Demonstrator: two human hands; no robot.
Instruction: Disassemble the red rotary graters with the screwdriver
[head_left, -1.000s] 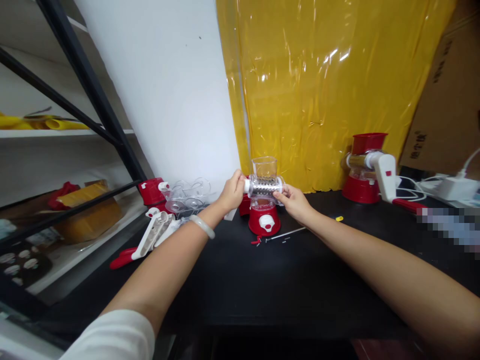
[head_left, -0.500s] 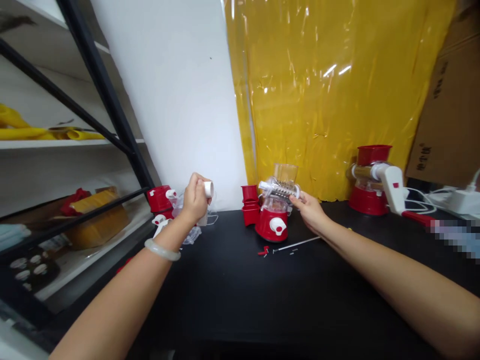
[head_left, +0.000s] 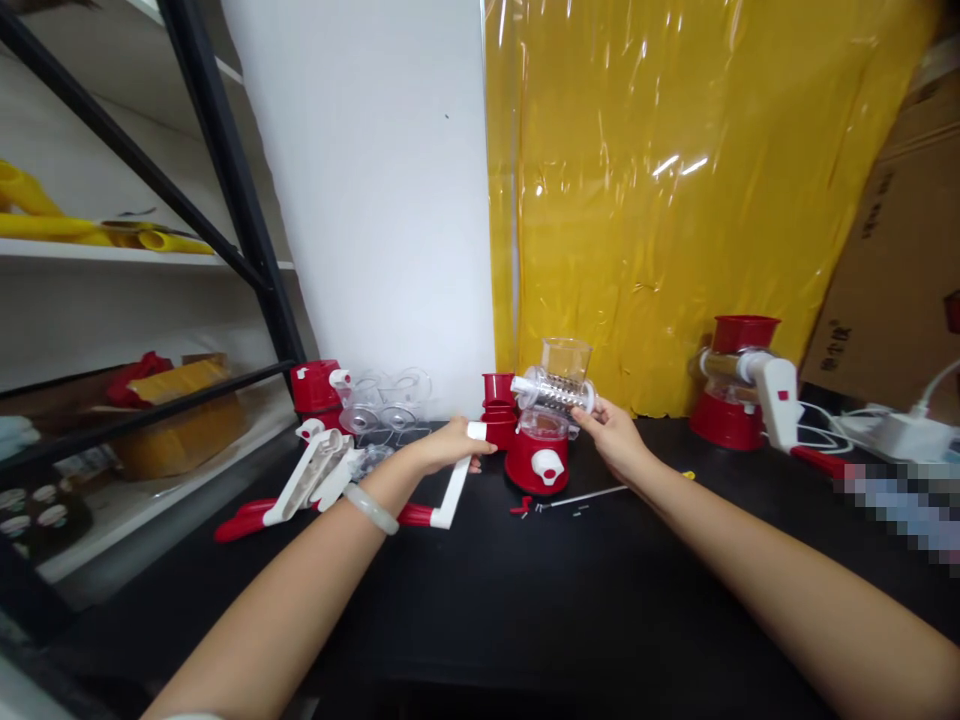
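My left hand (head_left: 450,443) is closed on a white crank handle (head_left: 453,494) with a red grip, part of it hidden behind my wrist. The handle's white round end points right, towards the clear housing. Ahead stands a rotary grater (head_left: 538,462) with a red base, a white knob and a clear hopper. A perforated metal drum (head_left: 561,394) lies sideways in its clear housing. At the drum's right end, my right hand (head_left: 616,438) grips its white rim between thumb and fingers. Stacked red parts (head_left: 498,410) stand just left of the grater.
Small red pieces (head_left: 521,506) and a thin metal rod (head_left: 585,496) lie before the grater. Another grater (head_left: 739,400) stands right, near a white power strip (head_left: 896,425). Further handles (head_left: 304,475), clear parts (head_left: 386,395) and red bases (head_left: 316,388) lie left, beside a black-framed shelf (head_left: 225,190).
My left hand has moved right and down with the crank handle, from near the clear parts to beside the grater. My right hand stays at the drum's end. The view has shifted slightly.
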